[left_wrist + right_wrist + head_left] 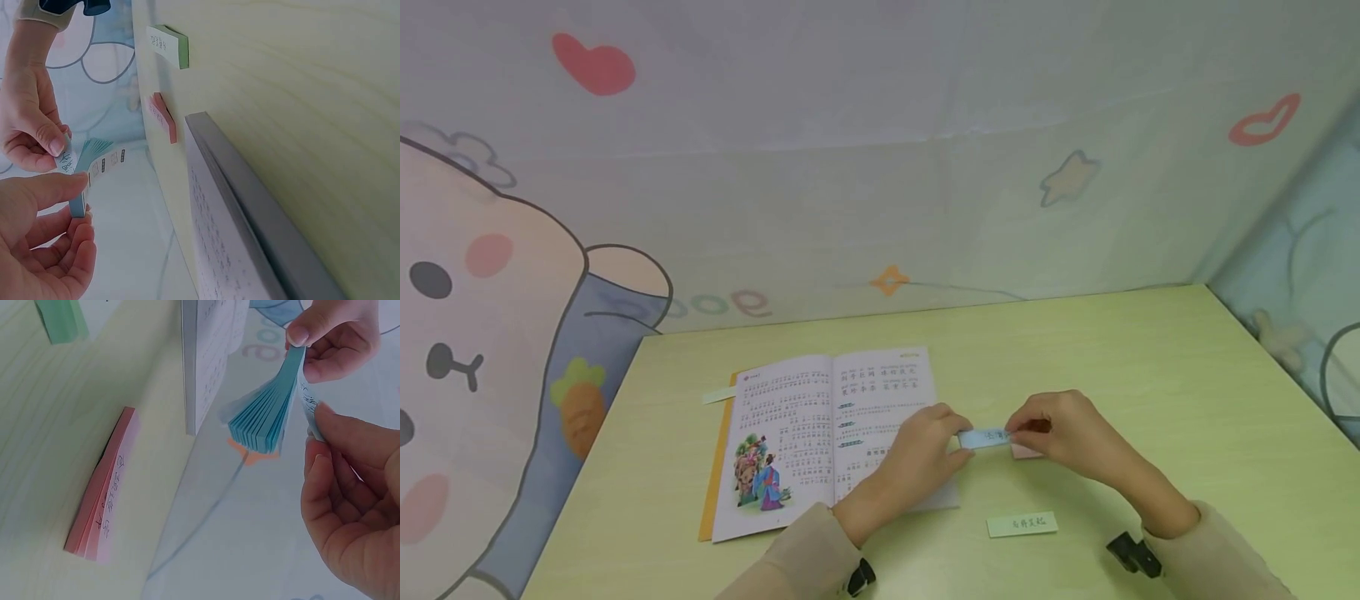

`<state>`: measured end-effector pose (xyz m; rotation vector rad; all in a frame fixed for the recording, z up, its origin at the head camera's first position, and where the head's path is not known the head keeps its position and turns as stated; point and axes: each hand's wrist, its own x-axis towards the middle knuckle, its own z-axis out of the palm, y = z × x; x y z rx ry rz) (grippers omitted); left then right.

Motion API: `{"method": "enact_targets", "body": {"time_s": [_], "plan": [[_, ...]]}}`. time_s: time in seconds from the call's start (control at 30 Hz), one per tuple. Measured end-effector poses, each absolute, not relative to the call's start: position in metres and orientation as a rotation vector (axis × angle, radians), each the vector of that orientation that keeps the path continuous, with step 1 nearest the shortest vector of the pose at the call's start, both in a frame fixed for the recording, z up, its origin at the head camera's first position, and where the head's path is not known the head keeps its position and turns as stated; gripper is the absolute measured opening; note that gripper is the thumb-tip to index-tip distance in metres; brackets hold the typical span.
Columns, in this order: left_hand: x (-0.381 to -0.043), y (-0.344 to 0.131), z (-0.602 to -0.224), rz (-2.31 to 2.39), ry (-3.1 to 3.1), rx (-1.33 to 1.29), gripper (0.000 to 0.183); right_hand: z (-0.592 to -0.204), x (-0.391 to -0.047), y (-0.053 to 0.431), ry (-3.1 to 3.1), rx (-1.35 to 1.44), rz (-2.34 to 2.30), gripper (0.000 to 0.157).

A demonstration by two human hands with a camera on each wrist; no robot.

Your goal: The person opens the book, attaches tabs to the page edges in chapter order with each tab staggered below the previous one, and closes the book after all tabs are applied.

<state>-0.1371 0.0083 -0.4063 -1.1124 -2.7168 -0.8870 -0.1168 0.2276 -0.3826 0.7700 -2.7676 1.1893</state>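
I've got the left hand [925, 450] pinching one end of the blue pad [265, 415], thumb against fingertips, held up in the air over the desk [1150, 367], just off the right edge of the book [790, 425]. Right hand [1067, 437] grips too: thumb and finger pinch the end of the top sheet [308, 406], which has handwriting on it. On the right wrist view I see that sheet parted from the stack, the other leaves fanned at their free ends. Book lies open on the desk, print on both pages, a coloured picture [760, 479] low on the left page, a pale tab [719, 395] poking out at the left edge; my head view has the left hand overlapping the right page. Pink pad [1027, 451] sits on the desk, partly hidden behind the right hand, not touched by it. Green pad [1021, 524] lies nearer the person, apart from the book. Both carry handwriting; I can't read it reliably. Behind the desk, a cloth [820, 225] printed with hearts and a star.
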Motion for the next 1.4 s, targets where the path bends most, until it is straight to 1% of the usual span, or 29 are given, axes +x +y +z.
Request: {"method": "enact_targets", "body": {"time_s": [0.43,0.7,0.87,1.1,1.23,1.4], "plan": [[-0.139,0.008,-0.409,-0.898,-2.698,-1.093,0.020,-0.381,-0.113,0.223,-2.751,0.836,1.234,0.010],[-0.138,0.006,-0.407,-0.910,-2.683,-1.088,0.020,-0.382,-0.113,0.222,-2.726,0.924,1.122,0.008],[-0.139,0.005,-0.409,-0.922,-2.691,-1.085,0.020,-0.381,-0.113,0.222,-2.670,0.983,1.068,0.014],[-0.139,0.005,-0.410,-0.907,-2.710,-1.082,0.021,-0.375,-0.112,0.225,-2.662,1.002,1.155,0.015],[-0.139,0.005,-0.412,-0.910,-2.721,-1.084,0.022,-0.368,-0.111,0.232,-2.680,0.958,1.273,0.009],[-0.138,0.008,-0.417,-0.915,-2.700,-1.128,0.023,-0.361,-0.113,0.242,-2.738,0.744,1.379,0.006]]}}
